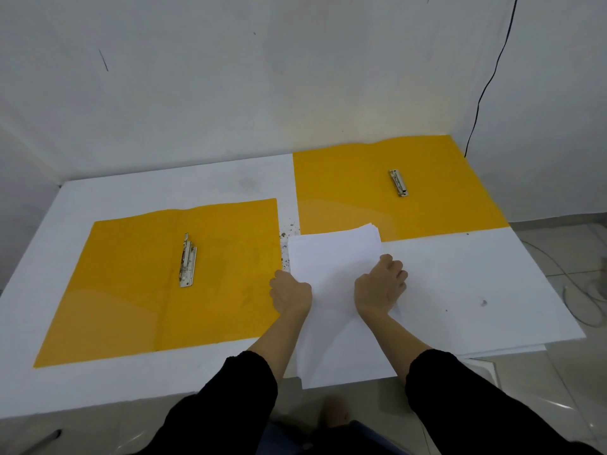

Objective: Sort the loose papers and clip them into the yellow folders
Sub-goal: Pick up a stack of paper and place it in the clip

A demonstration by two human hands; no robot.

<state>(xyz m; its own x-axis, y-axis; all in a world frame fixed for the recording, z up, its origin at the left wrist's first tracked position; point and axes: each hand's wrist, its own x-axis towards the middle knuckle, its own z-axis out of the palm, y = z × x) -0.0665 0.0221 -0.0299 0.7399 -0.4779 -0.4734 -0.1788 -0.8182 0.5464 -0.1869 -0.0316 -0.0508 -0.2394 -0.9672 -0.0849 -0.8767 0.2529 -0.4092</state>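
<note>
Left hand [290,295] grips the left edge of the paper stack [335,257], fingers curled round it. Right hand [381,287] is on the stack's right edge, fingers curled onto the sheets, apparently gripping too.

The stack lies on the white table [460,274], its near end hanging over the table's front edge. The sheets are slightly fanned at the far corner.

Left of the stack, just beside it: left folder [131,290], open flat, with its metal clip [188,261] bare and holding no paper.

Beyond the stack: right folder [345,185], open flat, its clip [399,182] also bare. The stack's far corner overlaps this folder's near edge.

Progress, as judged: early. Folders are laid out ready, but all paper looks to be in one pile. Left to do: splitting the pile and clipping sheets into both folders.
</note>
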